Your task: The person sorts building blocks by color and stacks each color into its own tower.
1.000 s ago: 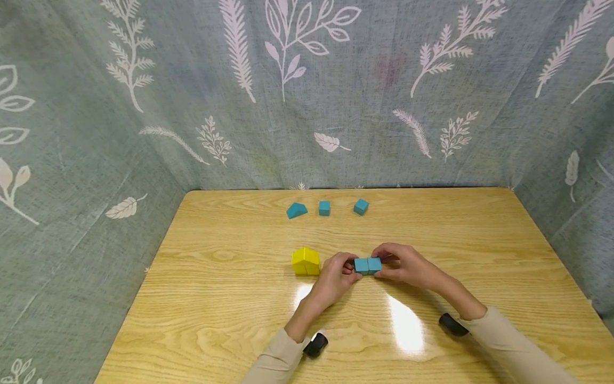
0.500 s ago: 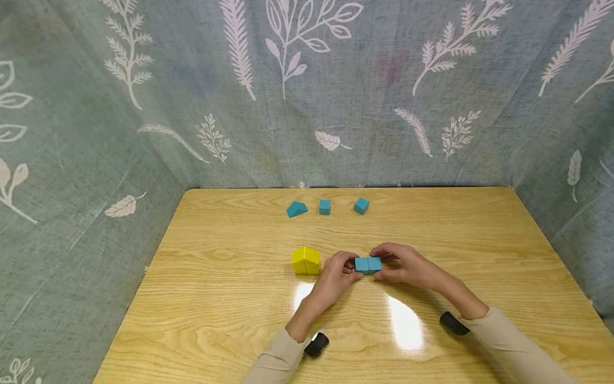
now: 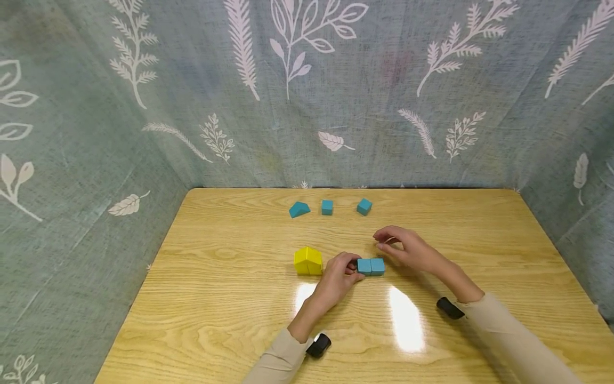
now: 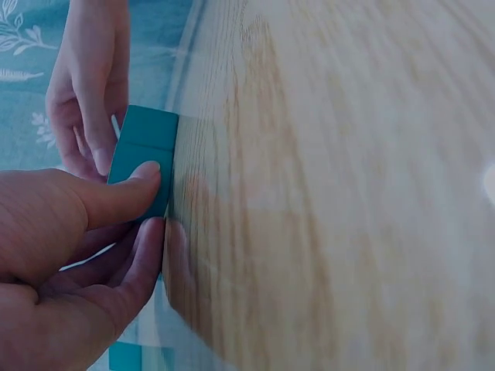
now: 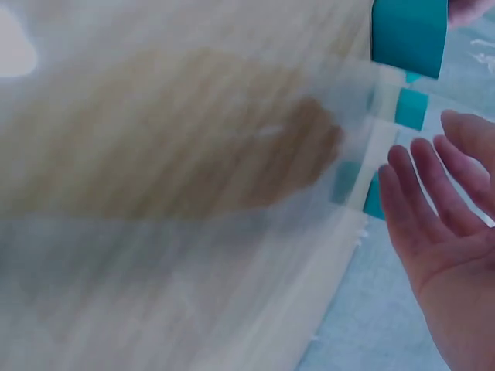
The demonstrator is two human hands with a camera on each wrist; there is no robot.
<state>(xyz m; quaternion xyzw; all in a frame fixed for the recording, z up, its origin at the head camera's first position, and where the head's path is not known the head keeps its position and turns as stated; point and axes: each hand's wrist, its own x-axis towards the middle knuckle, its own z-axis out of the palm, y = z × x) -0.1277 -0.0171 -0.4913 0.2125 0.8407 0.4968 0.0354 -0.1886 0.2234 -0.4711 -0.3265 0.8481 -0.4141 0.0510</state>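
Two blue cube blocks (image 3: 371, 267) sit side by side on the wooden table, their near faces lined up. My left hand (image 3: 337, 274) pinches the left one between thumb and fingers; in the left wrist view the thumb (image 4: 147, 171) lies against the block's side (image 4: 143, 151). My right hand (image 3: 403, 246) is off the blocks, behind and to the right of them, with fingers loosely bent and nothing between them. In the right wrist view that hand (image 5: 441, 201) is relaxed, apart from the near block (image 5: 408, 37).
Left of my left hand stands a yellow house-shaped stack (image 3: 308, 261). Along the table's back lie a blue wedge-like block (image 3: 299, 209), a blue cube (image 3: 327, 207) and a turned blue cube (image 3: 364, 207). A patterned curtain (image 3: 268, 154) hangs behind the table.
My right hand has let go of the right blue cube and moved back, toward the far side of the table. The left hand keeps its hold, and the two cubes stay together.
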